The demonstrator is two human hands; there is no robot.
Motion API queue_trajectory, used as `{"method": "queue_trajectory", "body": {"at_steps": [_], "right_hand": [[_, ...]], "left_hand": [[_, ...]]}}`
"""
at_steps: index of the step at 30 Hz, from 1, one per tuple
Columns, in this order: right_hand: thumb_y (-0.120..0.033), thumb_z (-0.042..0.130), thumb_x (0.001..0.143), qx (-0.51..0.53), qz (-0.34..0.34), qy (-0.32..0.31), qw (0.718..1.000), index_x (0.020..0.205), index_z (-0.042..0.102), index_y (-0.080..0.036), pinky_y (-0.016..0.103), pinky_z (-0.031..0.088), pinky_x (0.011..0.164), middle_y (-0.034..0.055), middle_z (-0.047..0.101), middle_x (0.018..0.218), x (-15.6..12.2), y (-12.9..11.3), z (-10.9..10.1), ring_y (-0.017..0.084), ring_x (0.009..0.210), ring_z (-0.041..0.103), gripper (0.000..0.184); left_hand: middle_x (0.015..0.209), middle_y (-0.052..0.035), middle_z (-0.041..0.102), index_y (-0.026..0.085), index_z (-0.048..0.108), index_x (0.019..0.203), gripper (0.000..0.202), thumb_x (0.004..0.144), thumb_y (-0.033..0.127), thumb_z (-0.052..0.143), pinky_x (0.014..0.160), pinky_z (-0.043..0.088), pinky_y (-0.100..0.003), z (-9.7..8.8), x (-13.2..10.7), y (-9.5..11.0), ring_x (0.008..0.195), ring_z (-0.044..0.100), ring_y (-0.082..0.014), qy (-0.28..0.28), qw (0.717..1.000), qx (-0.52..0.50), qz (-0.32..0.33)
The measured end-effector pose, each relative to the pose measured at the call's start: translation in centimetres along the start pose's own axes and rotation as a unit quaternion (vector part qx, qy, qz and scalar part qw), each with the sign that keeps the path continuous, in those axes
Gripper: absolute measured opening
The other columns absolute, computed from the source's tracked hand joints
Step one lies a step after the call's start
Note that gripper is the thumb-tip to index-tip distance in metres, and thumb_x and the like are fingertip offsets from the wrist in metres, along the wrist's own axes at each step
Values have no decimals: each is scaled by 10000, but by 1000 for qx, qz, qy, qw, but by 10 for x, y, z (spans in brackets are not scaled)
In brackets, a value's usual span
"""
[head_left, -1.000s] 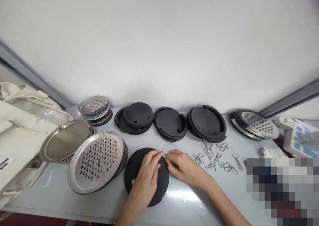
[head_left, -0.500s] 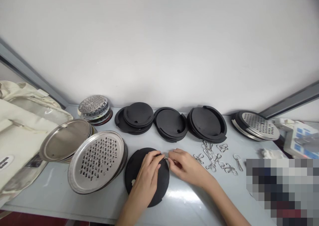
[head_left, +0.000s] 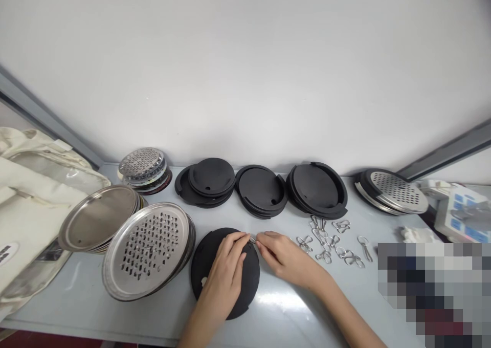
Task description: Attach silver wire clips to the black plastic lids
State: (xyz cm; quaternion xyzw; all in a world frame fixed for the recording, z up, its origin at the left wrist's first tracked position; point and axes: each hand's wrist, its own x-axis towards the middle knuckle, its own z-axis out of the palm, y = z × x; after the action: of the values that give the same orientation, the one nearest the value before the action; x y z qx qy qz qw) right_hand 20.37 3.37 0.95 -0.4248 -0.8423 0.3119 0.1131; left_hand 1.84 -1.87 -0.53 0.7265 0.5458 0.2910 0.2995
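A round black disc lies on the table in front of me, with a small pale spot near its left side. Over it rests my left hand, fingers together, holding the disc down, with its fingertips at the upper right edge. My right hand is closed in a pinch around a small metal wire clip. The clip lies between both hands' fingertips at the disc's edge, mostly hidden by them. To the right of my right hand, several loose metal wire clips lie scattered.
Left stand stacked round metal grater plates, plain metal plates and smaller graters. Along the wall are stacks of black rings and discs, plus a grater stack. A pale bag sits at far left.
The view has shifted slightly. My right fingers have turned a little at the clip by the disc's edge; the left hand stays on the disc.
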Motion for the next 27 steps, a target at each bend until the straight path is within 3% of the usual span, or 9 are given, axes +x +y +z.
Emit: {"method": "queue_trajectory", "body": {"at_steps": [27], "right_hand": [[-210, 314, 980, 2, -10, -13, 1000, 748, 416, -194, 265, 403, 642, 18, 523, 715, 3, -3, 2, 156, 669, 506, 253]], "left_hand": [[1331, -44, 461, 305, 417, 1332, 382, 986, 188, 308, 1073, 400, -356, 1, -1, 0, 1263, 447, -177, -10, 1000, -8, -19]]}}
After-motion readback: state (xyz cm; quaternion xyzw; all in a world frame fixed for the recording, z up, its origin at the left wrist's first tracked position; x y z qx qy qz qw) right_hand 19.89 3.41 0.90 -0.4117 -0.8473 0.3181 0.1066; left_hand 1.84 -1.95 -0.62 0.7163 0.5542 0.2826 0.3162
